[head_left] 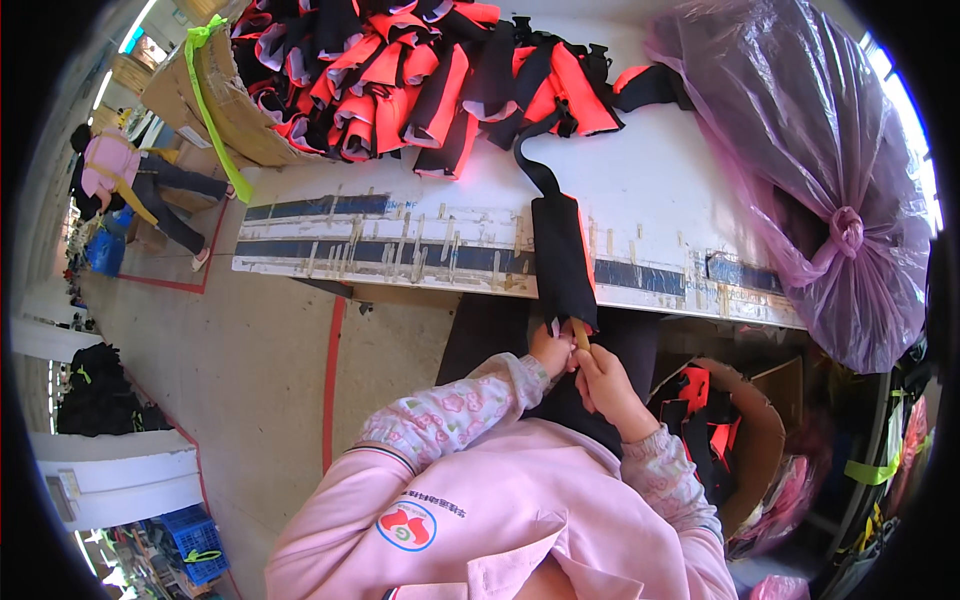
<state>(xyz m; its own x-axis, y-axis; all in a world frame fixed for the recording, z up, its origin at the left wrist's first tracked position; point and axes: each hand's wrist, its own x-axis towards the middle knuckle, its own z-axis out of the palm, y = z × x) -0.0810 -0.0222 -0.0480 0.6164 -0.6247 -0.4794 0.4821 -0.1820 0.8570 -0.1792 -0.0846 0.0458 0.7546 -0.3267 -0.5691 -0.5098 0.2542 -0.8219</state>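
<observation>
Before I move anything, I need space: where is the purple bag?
In the head view, the purple bag is at upper right, on the white table, right of the orange-and-black pile.

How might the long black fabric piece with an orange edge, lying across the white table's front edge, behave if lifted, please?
The black fabric piece is probably floppy, since its narrow black strap bends in a loose curve. It seems light, looking like cloth. It likely won't roll, as it lies flat.
</observation>
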